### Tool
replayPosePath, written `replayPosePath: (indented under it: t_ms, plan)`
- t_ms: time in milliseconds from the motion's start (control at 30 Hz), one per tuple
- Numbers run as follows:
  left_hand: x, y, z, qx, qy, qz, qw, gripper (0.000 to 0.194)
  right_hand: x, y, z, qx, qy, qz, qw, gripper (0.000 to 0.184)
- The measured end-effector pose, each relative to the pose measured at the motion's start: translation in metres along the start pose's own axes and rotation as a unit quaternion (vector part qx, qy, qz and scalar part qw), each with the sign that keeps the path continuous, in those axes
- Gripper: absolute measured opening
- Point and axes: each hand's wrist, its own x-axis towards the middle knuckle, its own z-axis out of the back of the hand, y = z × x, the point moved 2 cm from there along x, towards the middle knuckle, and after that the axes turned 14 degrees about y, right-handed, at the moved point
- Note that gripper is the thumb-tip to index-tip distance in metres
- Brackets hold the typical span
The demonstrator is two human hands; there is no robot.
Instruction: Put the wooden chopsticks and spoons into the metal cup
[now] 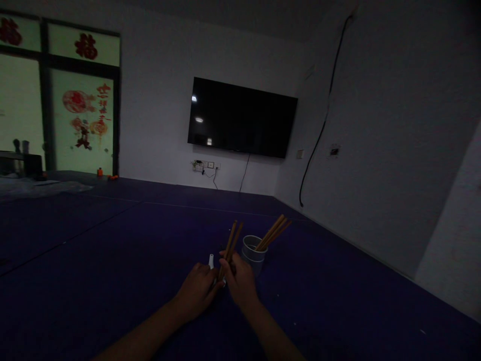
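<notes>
My right hand point(240, 280) is closed around a pair of wooden chopsticks point(232, 239), which point up and tilt slightly right. Beside it, nearly touching, my left hand point(198, 287) is closed with its fingers curled over a white spoon point(211, 260). The spoon's narrow end sticks up behind the fingers, and a bit of white shows between the hands; most of it is hidden. The chopsticks' lower ends reach down between both hands. Just right of my right hand stands a grey metal cup point(254, 254) with several wooden chopsticks point(275, 231) leaning to the right in it.
A dark blue-purple tabletop point(124, 255) spreads around the hands, with a seam on the left. Clear plastic sheeting point(41, 188) and a dark box point(22, 164) lie at the far left. A black television point(242, 118) hangs on the wall; a black cable point(323, 123) dangles at right.
</notes>
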Motion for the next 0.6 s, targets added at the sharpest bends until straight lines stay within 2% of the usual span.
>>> replayPosePath:
  t_ms: [200, 400, 467, 533, 600]
  plan:
    - [0.001, 0.002, -0.003, -0.004, 0.025, 0.006, 1.0, 0.021, 0.001, -0.004, -0.005, -0.063, 0.039, -0.004, 0.997, 0.034]
    - [-0.002, -0.001, 0.002, -0.01, 0.021, 0.011, 1.0, 0.025, 0.001, -0.003, 0.0, -0.055, 0.012, 0.024, 0.998, 0.038]
    - [-0.002, -0.001, 0.004, -0.022, 0.006, 0.021, 1.0, 0.029, -0.001, -0.003, 0.009, -0.031, -0.042, 0.033, 0.998, 0.04]
    - [-0.002, 0.0, 0.006, -0.031, -0.019, 0.034, 0.999, 0.037, -0.003, -0.004, 0.023, -0.012, -0.143, 0.018, 0.989, 0.044]
    - [-0.002, 0.001, 0.008, -0.036, -0.038, 0.046, 0.998, 0.044, -0.007, -0.008, 0.04, -0.012, -0.261, -0.023, 0.965, 0.048]
